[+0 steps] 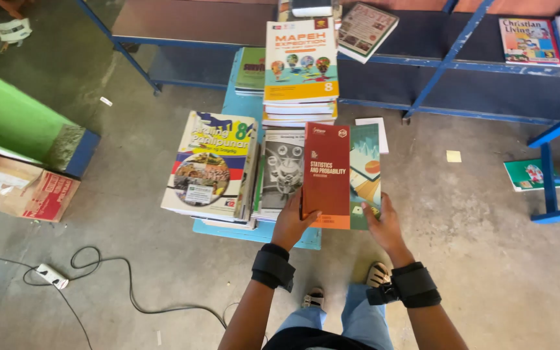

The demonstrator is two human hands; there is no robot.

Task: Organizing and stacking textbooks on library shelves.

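I hold a red and green textbook [338,174] flat in front of me with both hands. My left hand [291,223] grips its lower left corner and my right hand [384,227] grips its lower right corner. Both wrists wear black bands. Beneath the book stands a low light-blue table [293,236] stacked with books: a pile topped by a yellow and blue book [212,162] at the left, a grey-covered pile [281,170] in the middle, and a taller pile topped by an orange and white book [301,61] behind.
A blue metal shelf [422,58] runs along the back with books [529,40] on it. A green book [526,174] lies on the floor at right. A green wall edge [8,116], a cardboard box [24,191] and a power strip with cable [53,275] are at left.
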